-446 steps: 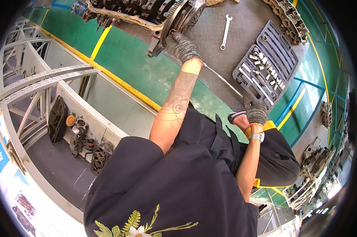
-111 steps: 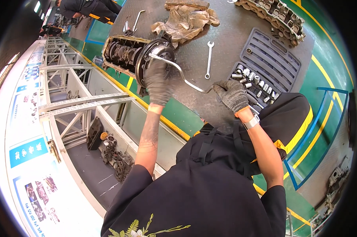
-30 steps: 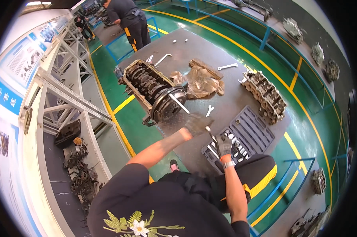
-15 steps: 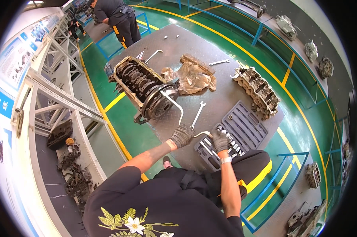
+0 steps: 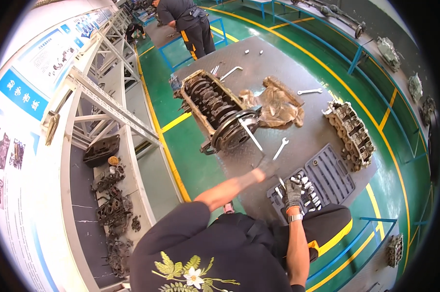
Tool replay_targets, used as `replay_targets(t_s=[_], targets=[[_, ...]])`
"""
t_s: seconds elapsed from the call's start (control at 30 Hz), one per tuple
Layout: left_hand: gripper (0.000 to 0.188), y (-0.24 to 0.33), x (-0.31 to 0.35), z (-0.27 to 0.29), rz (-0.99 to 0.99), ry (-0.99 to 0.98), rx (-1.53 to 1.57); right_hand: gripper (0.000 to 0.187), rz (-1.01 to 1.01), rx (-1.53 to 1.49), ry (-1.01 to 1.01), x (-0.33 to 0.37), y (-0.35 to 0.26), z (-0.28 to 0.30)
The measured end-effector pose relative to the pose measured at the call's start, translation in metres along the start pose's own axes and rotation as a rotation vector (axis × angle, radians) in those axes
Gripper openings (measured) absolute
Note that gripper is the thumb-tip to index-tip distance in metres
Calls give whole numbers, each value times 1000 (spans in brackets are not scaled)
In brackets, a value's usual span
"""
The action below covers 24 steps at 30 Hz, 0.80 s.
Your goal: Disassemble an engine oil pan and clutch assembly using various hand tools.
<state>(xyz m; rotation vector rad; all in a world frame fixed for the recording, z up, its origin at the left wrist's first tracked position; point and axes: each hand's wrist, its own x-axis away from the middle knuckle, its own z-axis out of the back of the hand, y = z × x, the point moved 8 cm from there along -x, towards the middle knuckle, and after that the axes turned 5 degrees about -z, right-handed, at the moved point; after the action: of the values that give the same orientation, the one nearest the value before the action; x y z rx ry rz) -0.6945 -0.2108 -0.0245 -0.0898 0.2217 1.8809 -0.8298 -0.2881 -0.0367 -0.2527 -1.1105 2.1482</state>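
Observation:
My left hand (image 5: 267, 167), in a dark glove, is smeared by motion just beyond the near table edge. It is close to the lower ends of a silver bar (image 5: 251, 136) and an open-ended wrench (image 5: 281, 148). The bar leans out from the round flywheel (image 5: 237, 134) of an engine block (image 5: 212, 104) with its crankshaft exposed. My gloved right hand (image 5: 292, 193) is closed over the near part of an opened socket set case (image 5: 331, 173). A short silver bar (image 5: 281, 183) shows at its fingers; its lower end is hidden.
Crumpled brown wrapping (image 5: 278, 109) lies beside the block, with another wrench (image 5: 309, 91) beyond it. A cylinder head (image 5: 350, 135) stands at the table's right. Farther off, a person (image 5: 183, 24) stands by another table. Shelving with engine parts (image 5: 114, 204) runs along the left.
The view has shifted, moving the scene rightward. My left hand has come nearer to my right, away from the bar at the flywheel. My right hand has drawn back over the case.

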Motion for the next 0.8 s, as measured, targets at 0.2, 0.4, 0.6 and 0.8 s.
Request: replay_targets(t_s=[0.2,0.4,0.6,0.8], targets=[[23,12,-14,114,-107,246,123,30,-318,-596,-141,-20,60,-9],[33,-5,41,-12,-97,195,46,28,-193,-436,-128,-9,56,-31],[17,0,-30,36,-149,364,-140,34,-346,-563,-67,-25,59,-20],[12,21,53,21,-210,277,-248,32,-155,-352,-58,-19,70,-18]])
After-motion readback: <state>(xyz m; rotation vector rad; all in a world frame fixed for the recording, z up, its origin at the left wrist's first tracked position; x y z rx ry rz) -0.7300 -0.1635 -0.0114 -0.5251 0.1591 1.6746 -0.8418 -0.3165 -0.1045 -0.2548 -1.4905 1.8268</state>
